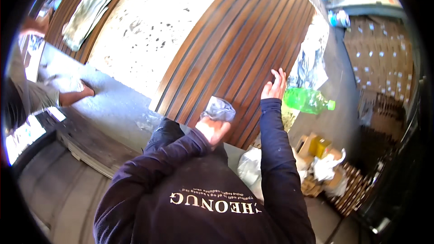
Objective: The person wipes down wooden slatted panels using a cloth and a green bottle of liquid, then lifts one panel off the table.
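A brown slatted wood panel (235,54) lies in front of me, its dark grooves running away toward the far edge. My left hand (213,130) is closed around a crumpled grey cloth (220,108) at the near part of the panel. Fingers stretched out, my right hand (274,86) rests at the panel's right edge and holds nothing. Just right of that hand lies a clear green plastic bottle (306,100) on its side, with a light green cap.
Left of the panel is a white, dark-spotted board (149,27). Beyond it, a folded pale cloth (92,11) lies on another slatted panel. Another person (38,95) is at the left. Plastic bags (327,167) and cardboard lie at lower right; stacked brown pieces (379,58) stand farther right.
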A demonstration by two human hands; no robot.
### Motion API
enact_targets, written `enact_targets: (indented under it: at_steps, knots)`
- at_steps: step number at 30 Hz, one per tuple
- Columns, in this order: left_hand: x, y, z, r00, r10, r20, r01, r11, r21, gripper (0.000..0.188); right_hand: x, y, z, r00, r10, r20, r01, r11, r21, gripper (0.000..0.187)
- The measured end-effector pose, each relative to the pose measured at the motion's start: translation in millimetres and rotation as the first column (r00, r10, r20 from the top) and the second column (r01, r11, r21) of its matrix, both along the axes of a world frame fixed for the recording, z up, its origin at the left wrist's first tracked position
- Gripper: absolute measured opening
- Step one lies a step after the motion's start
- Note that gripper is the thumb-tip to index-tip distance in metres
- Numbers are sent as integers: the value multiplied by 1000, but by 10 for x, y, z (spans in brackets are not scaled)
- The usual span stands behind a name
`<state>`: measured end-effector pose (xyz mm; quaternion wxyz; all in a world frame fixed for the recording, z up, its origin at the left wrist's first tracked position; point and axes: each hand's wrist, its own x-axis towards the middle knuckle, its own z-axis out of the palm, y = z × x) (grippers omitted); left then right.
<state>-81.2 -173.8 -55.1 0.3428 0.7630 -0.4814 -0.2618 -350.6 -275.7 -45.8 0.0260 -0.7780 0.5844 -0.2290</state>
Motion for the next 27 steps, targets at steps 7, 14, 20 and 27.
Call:
enact_targets:
  at_steps: [7,14,20,27]
  knots:
    - [622,-1620,340,768,-216,603,400,897,-189,6,140,7,40,996,-29,82,26,999,28,42]
    - [35,443,355,629,-672,391,741,670,-43,16,38,69,56,992,-97,81,95,995,25,42]
    - [37,-1708,178,764,-292,575,464,868,-175,10,30,-21,26,994,-84,72,80,995,53,41]
    - [332,-418,127,759,-232,608,459,853,-247,17,68,-32,61,994,-83,67,78,995,61,41]
